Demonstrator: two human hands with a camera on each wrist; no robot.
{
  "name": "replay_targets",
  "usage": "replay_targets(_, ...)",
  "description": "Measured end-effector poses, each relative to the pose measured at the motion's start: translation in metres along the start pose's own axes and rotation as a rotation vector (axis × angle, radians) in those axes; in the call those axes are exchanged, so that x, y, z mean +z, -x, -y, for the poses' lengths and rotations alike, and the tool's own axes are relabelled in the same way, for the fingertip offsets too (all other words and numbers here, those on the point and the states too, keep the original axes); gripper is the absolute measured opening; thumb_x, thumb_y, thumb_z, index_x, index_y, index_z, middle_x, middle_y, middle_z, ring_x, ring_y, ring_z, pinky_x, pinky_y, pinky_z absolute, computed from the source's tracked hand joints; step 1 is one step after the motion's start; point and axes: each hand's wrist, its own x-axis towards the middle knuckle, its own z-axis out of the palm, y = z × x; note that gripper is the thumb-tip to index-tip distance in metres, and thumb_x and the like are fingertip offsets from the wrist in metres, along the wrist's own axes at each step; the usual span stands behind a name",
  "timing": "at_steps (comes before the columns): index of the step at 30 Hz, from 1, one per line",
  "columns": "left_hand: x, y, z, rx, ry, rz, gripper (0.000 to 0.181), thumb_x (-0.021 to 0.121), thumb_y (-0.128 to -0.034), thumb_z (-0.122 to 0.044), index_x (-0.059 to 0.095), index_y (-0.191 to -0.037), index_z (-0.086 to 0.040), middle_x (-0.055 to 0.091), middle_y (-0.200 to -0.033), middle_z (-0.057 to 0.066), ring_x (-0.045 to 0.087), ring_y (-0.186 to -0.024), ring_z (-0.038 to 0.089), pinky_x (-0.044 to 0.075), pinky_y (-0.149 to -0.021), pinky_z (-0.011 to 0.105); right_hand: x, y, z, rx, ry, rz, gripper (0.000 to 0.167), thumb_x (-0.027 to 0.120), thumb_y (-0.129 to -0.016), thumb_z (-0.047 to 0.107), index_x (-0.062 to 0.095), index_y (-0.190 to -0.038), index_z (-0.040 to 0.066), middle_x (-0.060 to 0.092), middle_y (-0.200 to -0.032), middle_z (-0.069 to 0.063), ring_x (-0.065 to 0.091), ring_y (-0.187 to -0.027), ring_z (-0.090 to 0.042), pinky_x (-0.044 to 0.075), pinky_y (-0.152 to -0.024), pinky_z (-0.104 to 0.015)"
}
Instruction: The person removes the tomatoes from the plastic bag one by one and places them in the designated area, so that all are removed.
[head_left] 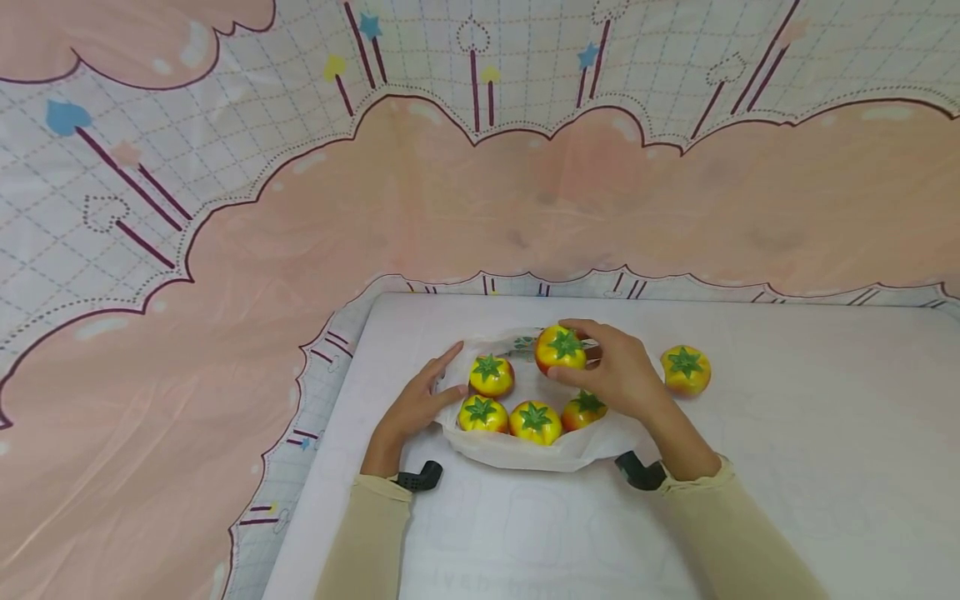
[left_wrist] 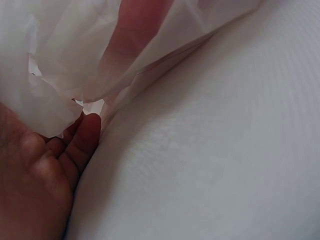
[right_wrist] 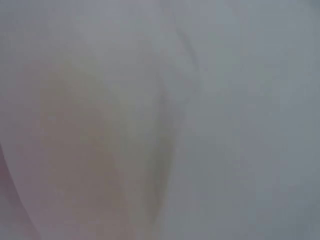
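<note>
A white plastic bag (head_left: 495, 454) lies spread on the table with its mouth up. Several yellow-red toy tomatoes with green star-shaped tops, such as the front one (head_left: 536, 422), sit inside it. My right hand (head_left: 618, 371) grips another toy tomato (head_left: 558, 350) over the bag's far right part. At the bag's left rim, my left hand (head_left: 420, 400) holds the plastic, thumb over the edge and index finger stretched along the side. Curled fingers (left_wrist: 82, 142) meet the thin plastic (left_wrist: 60, 100) in the left wrist view. Blurred whitish plastic fills the right wrist view, hiding that hand's fingers.
One more toy tomato (head_left: 686, 371) lies on the white table (head_left: 810, 450), to the right of the bag. Behind the table hangs a patterned pink and white cloth (head_left: 570, 208). Dark wrist devices (head_left: 422, 476) are strapped at both cuffs.
</note>
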Motion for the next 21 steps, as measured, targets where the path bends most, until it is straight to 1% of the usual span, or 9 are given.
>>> replay_targets(6, 0.0, 0.0, 0.0, 0.0, 0.005, 0.002, 0.073, 0.069, -0.0931, -0.047, 0.032, -0.156, -0.051, 0.03, -0.168, 0.003, 0.024, -0.156, 0.039, 0.019, -0.118, 0.074, -0.006, 0.003, -0.002, 0.021, -0.002, -0.007, 0.072, 0.082, -0.084, 0.049, 0.054, -0.146, 0.026, 0.062, -0.141, -0.01, 0.068, -0.112, -0.034, 0.062, -0.089, -0.046)
replay_targets(13, 0.001, 0.0, 0.001, 0.0, 0.004, -0.004, 0.073, 0.07, -0.0927, -0.047, 0.033, -0.156, -0.05, 0.029, -0.168, 0.002, 0.022, -0.157, 0.038, 0.018, -0.118, 0.075, -0.014, 0.007, -0.006, 0.001, -0.007, -0.039, 0.071, 0.082, -0.084, 0.048, 0.056, -0.145, 0.023, 0.064, -0.132, -0.013, 0.07, -0.11, -0.034, 0.062, -0.088, -0.046)
replay_targets(15, 0.001, -0.001, 0.002, 0.002, 0.0, -0.005, 0.073, 0.07, -0.0927, -0.048, 0.033, -0.156, -0.049, 0.029, -0.169, 0.003, 0.022, -0.157, 0.038, 0.018, -0.118, 0.075, -0.017, 0.009, -0.007, 0.0, -0.004, -0.045, 0.071, 0.081, -0.085, 0.048, 0.056, -0.145, 0.023, 0.064, -0.131, -0.013, 0.07, -0.109, -0.034, 0.062, -0.088, -0.046)
replay_targets(21, 0.0, 0.0, 0.001, -0.006, 0.005, -0.003, 0.074, 0.07, -0.092, -0.048, 0.033, -0.156, -0.05, 0.029, -0.169, 0.004, 0.022, -0.156, 0.04, 0.02, -0.117, 0.075, -0.028, 0.013, -0.008, 0.033, 0.011, -0.047, 0.073, 0.078, -0.085, 0.053, 0.054, -0.147, 0.023, 0.063, -0.133, -0.015, 0.068, -0.111, -0.036, 0.062, -0.09, -0.047)
